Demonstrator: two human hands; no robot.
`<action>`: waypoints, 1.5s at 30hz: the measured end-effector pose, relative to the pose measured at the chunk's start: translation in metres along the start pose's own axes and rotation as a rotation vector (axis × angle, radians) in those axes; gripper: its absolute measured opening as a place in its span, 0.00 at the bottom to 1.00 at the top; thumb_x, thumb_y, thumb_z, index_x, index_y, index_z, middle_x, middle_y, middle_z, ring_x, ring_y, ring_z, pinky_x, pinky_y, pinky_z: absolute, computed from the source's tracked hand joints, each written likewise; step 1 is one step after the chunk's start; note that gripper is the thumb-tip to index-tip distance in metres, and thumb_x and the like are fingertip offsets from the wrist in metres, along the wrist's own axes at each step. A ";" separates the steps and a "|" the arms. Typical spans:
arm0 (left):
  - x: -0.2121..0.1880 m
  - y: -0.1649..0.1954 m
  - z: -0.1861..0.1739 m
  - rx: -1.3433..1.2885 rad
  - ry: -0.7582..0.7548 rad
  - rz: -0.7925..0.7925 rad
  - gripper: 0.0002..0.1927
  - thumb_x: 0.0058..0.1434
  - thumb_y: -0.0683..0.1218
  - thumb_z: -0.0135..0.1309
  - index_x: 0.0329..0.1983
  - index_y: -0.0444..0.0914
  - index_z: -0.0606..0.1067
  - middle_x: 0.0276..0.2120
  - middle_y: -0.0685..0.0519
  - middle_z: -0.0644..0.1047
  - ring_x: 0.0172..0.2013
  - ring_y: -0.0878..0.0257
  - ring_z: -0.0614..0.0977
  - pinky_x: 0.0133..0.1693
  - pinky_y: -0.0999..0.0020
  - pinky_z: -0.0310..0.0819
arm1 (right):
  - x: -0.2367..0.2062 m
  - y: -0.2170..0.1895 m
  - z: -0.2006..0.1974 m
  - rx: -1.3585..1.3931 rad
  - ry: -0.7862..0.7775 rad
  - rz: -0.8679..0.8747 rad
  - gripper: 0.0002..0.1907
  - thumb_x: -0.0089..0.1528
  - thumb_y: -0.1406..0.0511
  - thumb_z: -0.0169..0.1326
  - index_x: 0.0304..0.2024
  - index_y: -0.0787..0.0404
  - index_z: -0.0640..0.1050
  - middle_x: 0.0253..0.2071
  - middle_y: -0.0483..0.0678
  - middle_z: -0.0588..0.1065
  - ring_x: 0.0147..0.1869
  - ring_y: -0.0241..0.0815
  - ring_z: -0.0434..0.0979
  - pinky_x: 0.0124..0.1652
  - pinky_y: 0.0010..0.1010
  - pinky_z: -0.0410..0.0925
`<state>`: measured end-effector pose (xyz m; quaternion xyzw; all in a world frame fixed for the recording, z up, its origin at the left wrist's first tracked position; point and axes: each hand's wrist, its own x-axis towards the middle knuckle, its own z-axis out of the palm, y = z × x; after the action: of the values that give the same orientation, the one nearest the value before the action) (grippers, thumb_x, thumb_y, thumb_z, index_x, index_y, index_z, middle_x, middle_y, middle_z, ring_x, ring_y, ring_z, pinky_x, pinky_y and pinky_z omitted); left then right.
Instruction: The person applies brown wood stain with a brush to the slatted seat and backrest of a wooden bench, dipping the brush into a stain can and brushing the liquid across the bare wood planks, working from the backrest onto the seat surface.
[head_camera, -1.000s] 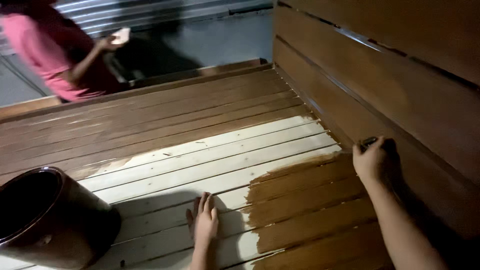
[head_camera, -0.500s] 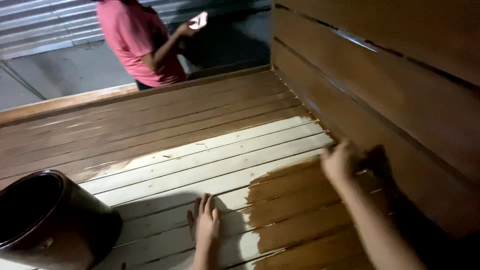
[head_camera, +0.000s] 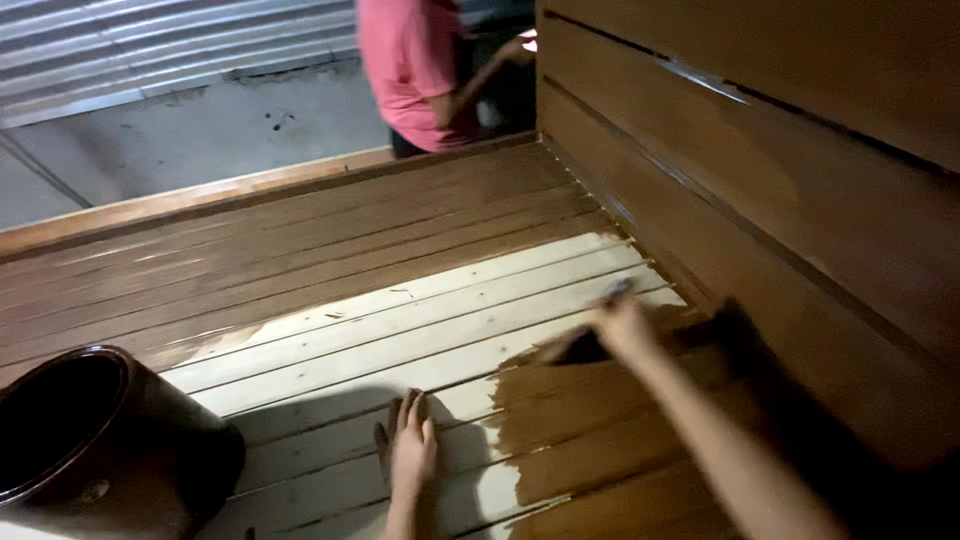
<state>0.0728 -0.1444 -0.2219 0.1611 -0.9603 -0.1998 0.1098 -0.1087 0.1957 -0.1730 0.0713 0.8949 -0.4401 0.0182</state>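
Since half a second before, my right hand (head_camera: 618, 325) had swept leftward along the slats, closed around one brush (head_camera: 578, 345), blurred. Left to right: one dark bucket (head_camera: 95, 440) sat at the edge; my left hand (head_camera: 411, 452) lay flat, fingers spread, holding nothing, on the pale slatted deck (head_camera: 400, 310); one person in pink (head_camera: 410, 70) stood beyond.

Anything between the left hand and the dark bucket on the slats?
Head view: only bare unstained slats lie between the left hand, resting flat, and the dark bucket. Nothing else sits on that stretch.
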 end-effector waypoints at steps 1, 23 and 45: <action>0.000 0.001 -0.002 -0.009 -0.015 -0.008 0.29 0.66 0.55 0.41 0.72 0.53 0.62 0.74 0.66 0.56 0.74 0.63 0.53 0.71 0.48 0.38 | 0.011 0.014 -0.028 0.114 0.142 -0.222 0.11 0.65 0.62 0.59 0.40 0.61 0.72 0.33 0.49 0.75 0.35 0.44 0.74 0.35 0.36 0.71; 0.001 0.004 -0.004 -0.015 -0.049 -0.054 0.29 0.67 0.55 0.39 0.73 0.54 0.60 0.75 0.66 0.55 0.75 0.65 0.52 0.72 0.49 0.37 | 0.011 0.085 -0.083 -0.089 0.625 -0.647 0.19 0.68 0.60 0.62 0.43 0.64 0.66 0.33 0.52 0.77 0.35 0.43 0.80 0.36 0.34 0.72; 0.007 -0.004 0.004 -0.217 0.004 -0.046 0.28 0.66 0.51 0.42 0.71 0.49 0.64 0.73 0.61 0.60 0.73 0.61 0.56 0.72 0.51 0.38 | 0.038 0.021 -0.026 0.459 0.317 -0.180 0.08 0.60 0.65 0.63 0.38 0.57 0.75 0.30 0.45 0.75 0.23 0.36 0.69 0.22 0.27 0.65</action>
<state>0.0661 -0.1490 -0.2260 0.1708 -0.9288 -0.3047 0.1240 -0.1429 0.2331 -0.1767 0.0619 0.7662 -0.6144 -0.1777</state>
